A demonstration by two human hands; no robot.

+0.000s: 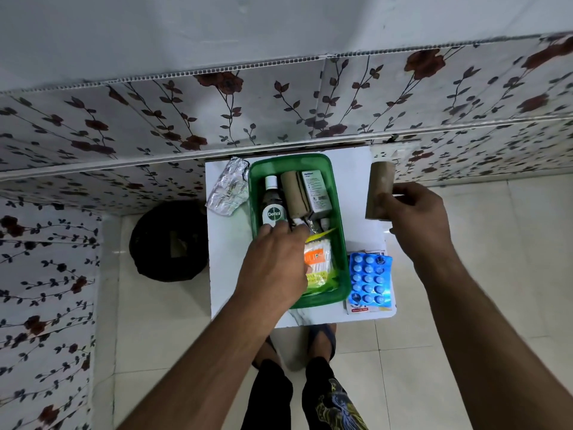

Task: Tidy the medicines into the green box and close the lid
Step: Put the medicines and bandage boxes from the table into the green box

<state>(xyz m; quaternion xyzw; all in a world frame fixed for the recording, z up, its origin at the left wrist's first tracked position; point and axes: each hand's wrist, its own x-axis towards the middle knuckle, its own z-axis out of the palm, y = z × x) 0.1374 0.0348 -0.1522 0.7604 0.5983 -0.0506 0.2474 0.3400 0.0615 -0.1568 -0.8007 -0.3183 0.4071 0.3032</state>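
The green box [336, 193] stands uncovered on a small white table [228, 259]. Inside it lie a Dettol bottle [273, 203], a brown bandage roll [294, 193], a white carton [314, 190] and a pack of cotton buds [319, 262]. My left hand [276, 262] reaches into the box, its fingertips on the bottle's lower end and on small items there; what it grips is hidden. My right hand [415, 218] holds a second brown bandage roll [379, 187] upright, right of the box. A blue blister strip [369, 279] lies to the right, silver strips [228, 190] to the left.
A flat white and red carton [359, 310] lies under the blue strip. A black round bin [170, 240] stands on the tiled floor left of the table. Flower-patterned panels [279, 119] rise right behind the table. My feet [322, 336] are just below its front edge.
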